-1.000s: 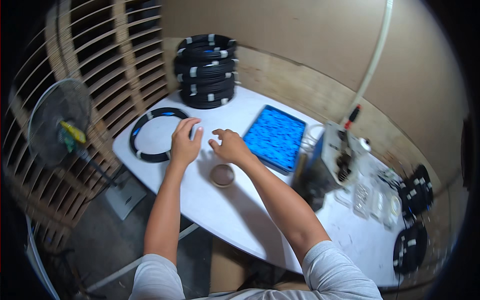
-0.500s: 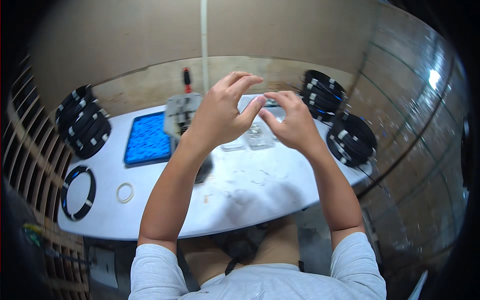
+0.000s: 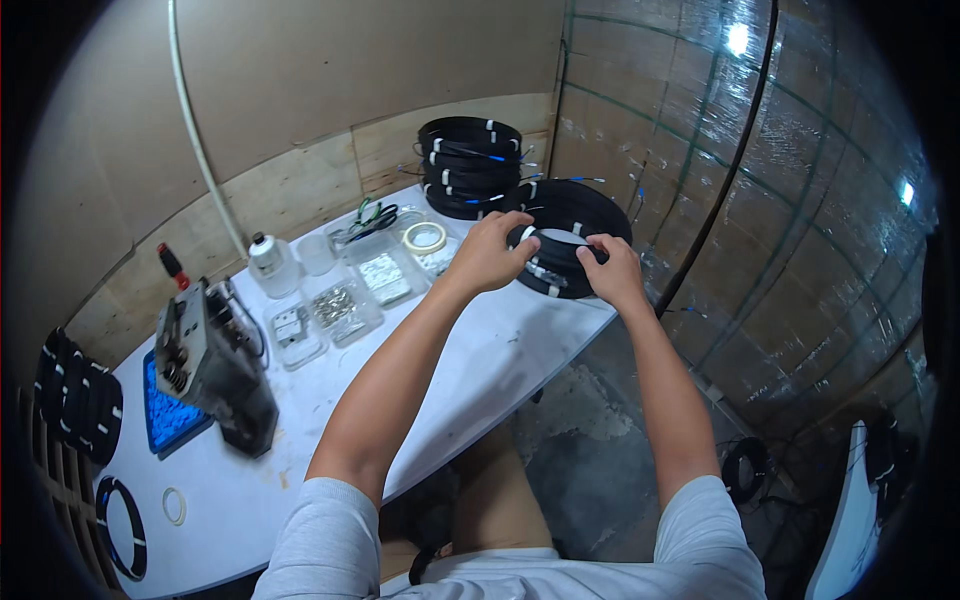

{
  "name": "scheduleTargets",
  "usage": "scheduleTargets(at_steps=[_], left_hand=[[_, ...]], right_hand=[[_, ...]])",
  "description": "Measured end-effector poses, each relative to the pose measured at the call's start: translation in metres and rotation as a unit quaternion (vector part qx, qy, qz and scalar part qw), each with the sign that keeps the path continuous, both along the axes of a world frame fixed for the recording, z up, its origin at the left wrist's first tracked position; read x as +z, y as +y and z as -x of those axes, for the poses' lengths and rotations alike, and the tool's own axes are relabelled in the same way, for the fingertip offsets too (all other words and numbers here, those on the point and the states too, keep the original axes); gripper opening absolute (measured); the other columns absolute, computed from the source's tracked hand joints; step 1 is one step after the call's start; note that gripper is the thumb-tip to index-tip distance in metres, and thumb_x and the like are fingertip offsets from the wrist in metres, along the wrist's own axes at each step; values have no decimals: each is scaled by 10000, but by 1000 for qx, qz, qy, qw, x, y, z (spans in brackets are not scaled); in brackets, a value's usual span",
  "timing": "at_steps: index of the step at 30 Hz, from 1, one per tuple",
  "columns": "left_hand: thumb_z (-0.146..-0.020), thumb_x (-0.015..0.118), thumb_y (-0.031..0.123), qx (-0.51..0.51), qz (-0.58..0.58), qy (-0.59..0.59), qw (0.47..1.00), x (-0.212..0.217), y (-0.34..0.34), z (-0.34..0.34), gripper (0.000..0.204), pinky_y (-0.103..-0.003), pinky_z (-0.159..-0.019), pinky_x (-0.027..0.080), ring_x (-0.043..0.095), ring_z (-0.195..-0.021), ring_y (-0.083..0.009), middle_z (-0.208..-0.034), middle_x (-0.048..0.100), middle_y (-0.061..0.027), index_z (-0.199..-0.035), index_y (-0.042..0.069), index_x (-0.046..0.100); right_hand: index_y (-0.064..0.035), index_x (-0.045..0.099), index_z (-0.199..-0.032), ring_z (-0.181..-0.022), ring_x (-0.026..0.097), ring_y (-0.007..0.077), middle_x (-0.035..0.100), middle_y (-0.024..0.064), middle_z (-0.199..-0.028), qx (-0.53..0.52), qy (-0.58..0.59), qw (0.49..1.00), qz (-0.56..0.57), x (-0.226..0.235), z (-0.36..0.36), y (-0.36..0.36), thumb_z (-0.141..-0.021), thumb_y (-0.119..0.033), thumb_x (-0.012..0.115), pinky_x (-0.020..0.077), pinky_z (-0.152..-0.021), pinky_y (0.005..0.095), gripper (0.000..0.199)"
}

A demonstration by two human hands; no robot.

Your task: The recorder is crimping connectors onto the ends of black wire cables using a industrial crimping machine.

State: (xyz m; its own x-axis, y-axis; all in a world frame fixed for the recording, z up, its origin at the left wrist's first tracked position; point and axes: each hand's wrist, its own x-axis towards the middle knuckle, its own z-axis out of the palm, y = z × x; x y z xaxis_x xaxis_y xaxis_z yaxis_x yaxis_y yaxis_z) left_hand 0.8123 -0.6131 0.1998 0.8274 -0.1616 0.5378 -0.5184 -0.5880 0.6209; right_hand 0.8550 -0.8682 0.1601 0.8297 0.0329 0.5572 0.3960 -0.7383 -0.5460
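At the table's right end, my left hand (image 3: 492, 254) and my right hand (image 3: 614, 272) grip opposite sides of a black cable coil (image 3: 556, 252) bound with white ties. My thumbs press on its near side and the fingers curl over its edge. The held coil sits at the front of a stack of similar coils (image 3: 590, 205); whether it is lifted off that stack, I cannot tell. Just behind and to the left stands a taller stack of black cable coils (image 3: 470, 165), with white bands and loose blue-tipped ends.
Left of my arms, clear boxes of small metal parts (image 3: 343, 308), a white bottle (image 3: 270, 262) and a tape roll (image 3: 425, 238) stand on the white table (image 3: 470, 370). Farther left are a bench press (image 3: 215, 350) with a red-black handle and a blue tray (image 3: 170, 410). A plastic-wrapped wall (image 3: 740, 200) rises at the right.
My view has swung to the right. Both hands, empty above the table before, have moved to the right-hand stack and taken hold of a black cable coil.
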Motion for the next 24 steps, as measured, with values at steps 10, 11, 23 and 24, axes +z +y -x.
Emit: scheduleTargets(at_steps=[10, 11, 23, 24], left_hand=[[-877, 800, 389, 193, 46, 160, 967, -58, -35, -167, 833, -448, -1184, 427, 515, -1410, -445, -1510, 512, -321, -1557, 33, 475], [-877, 800, 389, 193, 46, 159, 967, -63, -36, -178, 833, -448, -1184, 427, 515, -1410, -445, -1510, 512, -321, -1557, 33, 475], [-786, 578, 65, 177, 293, 252, 905, -116, -62, -227, 941, -371, -1211, 372, 492, -1470, -398, -1563, 506, -286, -1653, -45, 228], [-780, 604, 51, 188, 294, 228, 909, -126, -49, -236, 962, -383, -1114, 439, 564, -1319, -361, -1455, 564, -257, -1655, -29, 214]], right_hand=[[-55, 434, -1581, -1465, 472, 419, 458, 267, -1591, -238, 175, 952, -80, -21, -161, -47, -896, -390, 760, 388, -1224, 493, 830], [-10, 432, -1573, -1464, 471, 436, 459, 303, -1587, -263, 182, 942, -102, -27, -174, -44, -886, -396, 780, 377, -1229, 492, 861], [196, 688, -1121, -1206, 698, 408, 718, 335, -1208, -235, 205, 923, -224, -63, -210, -69, -770, -31, 630, 537, -961, 451, 422], [182, 686, -1163, -1231, 684, 432, 702, 344, -1253, -222, 212, 925, -222, -60, -212, -63, -775, -41, 633, 531, -994, 446, 450]])
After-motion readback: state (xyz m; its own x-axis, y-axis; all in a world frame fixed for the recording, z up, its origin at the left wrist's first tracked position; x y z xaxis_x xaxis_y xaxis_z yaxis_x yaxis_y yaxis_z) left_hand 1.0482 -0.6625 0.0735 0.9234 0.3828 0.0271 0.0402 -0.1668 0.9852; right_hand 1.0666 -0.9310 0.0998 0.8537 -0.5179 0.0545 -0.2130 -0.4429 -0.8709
